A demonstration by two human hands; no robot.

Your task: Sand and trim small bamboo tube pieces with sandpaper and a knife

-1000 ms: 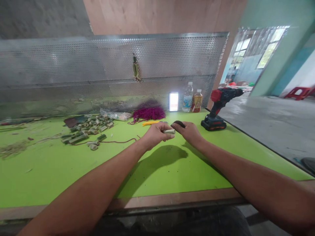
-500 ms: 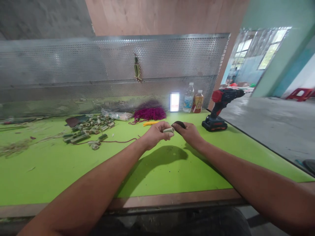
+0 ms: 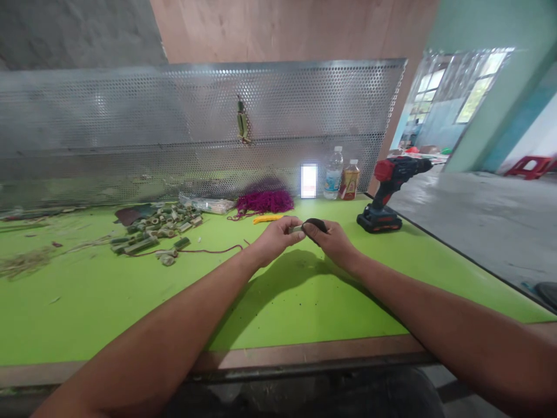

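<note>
Above the middle of the green table (image 3: 108,302), my left hand (image 3: 274,237) is closed round a short pale bamboo piece (image 3: 296,229); only its right end shows between the fingers. My right hand (image 3: 331,237) meets it from the right, fingers pinched on a small dark object (image 3: 315,223) that I cannot name. The dark object touches the end of the bamboo piece. Both forearms reach in from the near edge.
A heap of cut bamboo pieces (image 3: 156,229) lies at the left with a red string (image 3: 209,251) trailing toward the hands. Purple yarn (image 3: 263,202), a yellow tool (image 3: 266,218), a lit phone (image 3: 308,180), two bottles (image 3: 342,174) and a red cordless drill (image 3: 385,191) stand along the back by the perforated metal sheet (image 3: 174,128).
My two hands have drawn together: the right hand moved left, so the dark object now covers most of the bamboo piece's exposed end.
</note>
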